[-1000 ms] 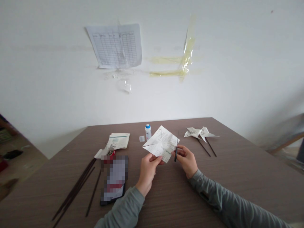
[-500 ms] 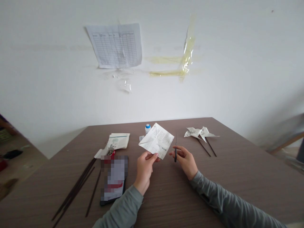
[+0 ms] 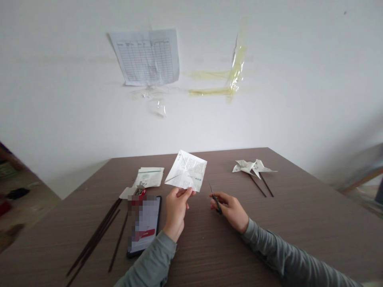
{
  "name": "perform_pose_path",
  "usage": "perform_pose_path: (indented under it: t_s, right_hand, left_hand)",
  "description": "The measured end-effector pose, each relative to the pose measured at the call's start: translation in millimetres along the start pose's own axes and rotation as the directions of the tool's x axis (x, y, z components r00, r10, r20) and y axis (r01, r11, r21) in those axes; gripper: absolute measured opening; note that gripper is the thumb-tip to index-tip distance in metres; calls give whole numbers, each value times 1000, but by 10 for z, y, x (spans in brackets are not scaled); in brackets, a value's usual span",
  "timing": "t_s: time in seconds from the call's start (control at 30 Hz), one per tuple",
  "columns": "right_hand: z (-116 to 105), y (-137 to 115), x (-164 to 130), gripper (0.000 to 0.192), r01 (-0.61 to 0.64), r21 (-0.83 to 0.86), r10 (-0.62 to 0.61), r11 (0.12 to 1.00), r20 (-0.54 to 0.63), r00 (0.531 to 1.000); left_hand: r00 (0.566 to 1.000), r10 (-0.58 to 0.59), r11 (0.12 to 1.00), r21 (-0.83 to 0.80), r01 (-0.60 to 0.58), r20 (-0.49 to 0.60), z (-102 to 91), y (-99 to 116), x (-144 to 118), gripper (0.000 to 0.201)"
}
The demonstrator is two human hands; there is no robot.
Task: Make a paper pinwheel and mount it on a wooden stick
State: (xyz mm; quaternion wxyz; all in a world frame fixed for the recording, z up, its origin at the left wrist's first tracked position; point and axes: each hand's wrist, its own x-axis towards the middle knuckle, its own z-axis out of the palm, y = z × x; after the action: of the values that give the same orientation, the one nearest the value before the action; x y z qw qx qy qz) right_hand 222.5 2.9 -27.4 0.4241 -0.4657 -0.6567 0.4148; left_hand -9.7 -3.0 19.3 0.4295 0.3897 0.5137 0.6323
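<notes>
Between its thumb and fingers, my left hand point(image 3: 176, 209) pinches the near corner of a square printed paper point(image 3: 187, 170). Creases or cuts run inward from some of the paper's corners, and it is held up above the table. To the right, my right hand point(image 3: 231, 209) is closed around the dark handles of a pair of scissors point(image 3: 216, 201). The thin blades point up and to the left, apart from the paper. The small bottle is hidden behind the paper.
Two paper pinwheels point(image 3: 253, 167) on dark sticks lie at the back right of the table point(image 3: 299, 223). On the left are a stack of printed paper squares point(image 3: 151, 176), a small red box point(image 3: 140, 193), a phone point(image 3: 145, 227) and several dark sticks point(image 3: 94, 237).
My left hand has moved the paper left and slightly up, turning it, so it now covers the blue-capped bottle. My right hand has tilted the scissors to the left and lowered them a little.
</notes>
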Motion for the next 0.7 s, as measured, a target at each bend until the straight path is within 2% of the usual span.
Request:
perform_pose_path:
  t_s: [0.1, 0.23, 0.37, 0.7]
  right_hand:
    - [9, -17, -31, 62, -6, 22, 3, 1000, 125, 992]
    - [34, -56, -77, 65, 12, 56, -24, 998, 209, 978]
    - [44, -102, -94, 66, 7, 74, -26, 997, 254, 967]
    - [64, -67, -82, 52, -34, 94, 1, 995, 328, 945]
  left_hand:
    - [1000, -1, 1000, -23, 1, -19, 1, 38, -3, 46]
    - [999, -4, 999, -38, 3, -39, 6, 73, -17, 42]
    - [999, -2, 999, -45, 0, -45, 0, 76, -13, 45]
    - [998, -8, 996, -84, 2, -68, 5, 84, 13, 48]
